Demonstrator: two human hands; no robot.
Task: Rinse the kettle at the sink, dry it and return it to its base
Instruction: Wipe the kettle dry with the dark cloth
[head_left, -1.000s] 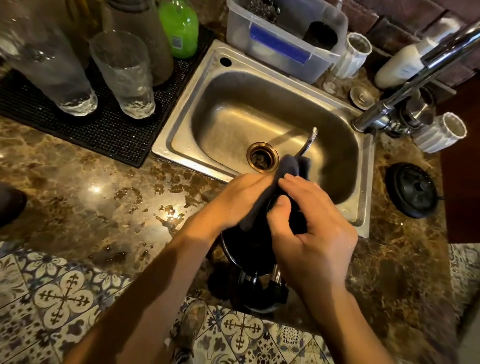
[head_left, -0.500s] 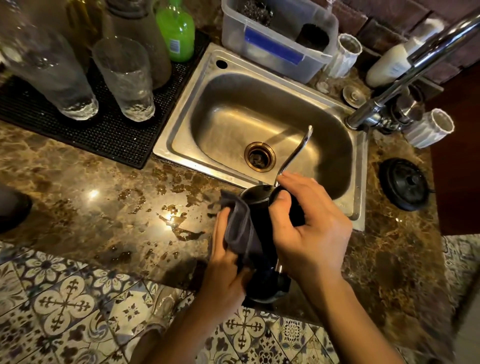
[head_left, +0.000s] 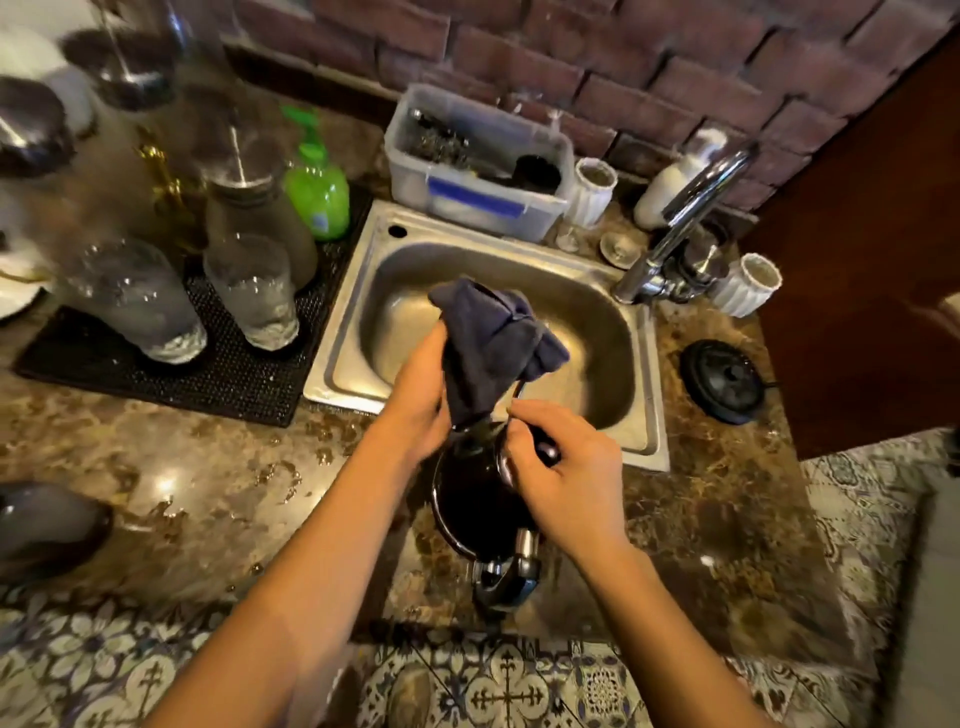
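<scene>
A black kettle (head_left: 470, 499) is held over the counter's front edge, just in front of the steel sink (head_left: 652, 415). My right hand (head_left: 563, 478) grips it near the top by its handle. My left hand (head_left: 421, 400) clutches a dark grey cloth (head_left: 491, 343) bunched over the kettle's upper part; the spout is hidden under the cloth. The round black kettle base (head_left: 724, 382) lies on the counter to the right of the sink.
A tap (head_left: 680, 228) stands at the sink's right rear with white ribbed cups (head_left: 745, 286) beside it. Upturned glasses (head_left: 254, 291) and a green soap bottle (head_left: 317, 192) stand on a black mat (head_left: 228, 379) at the left. A plastic tub (head_left: 478, 166) sits behind the sink. Water drops mark the marble counter (head_left: 208, 467).
My left hand has moved the cloth from the kettle's side up over its top and spout. The view has tilted upward, showing the brick wall.
</scene>
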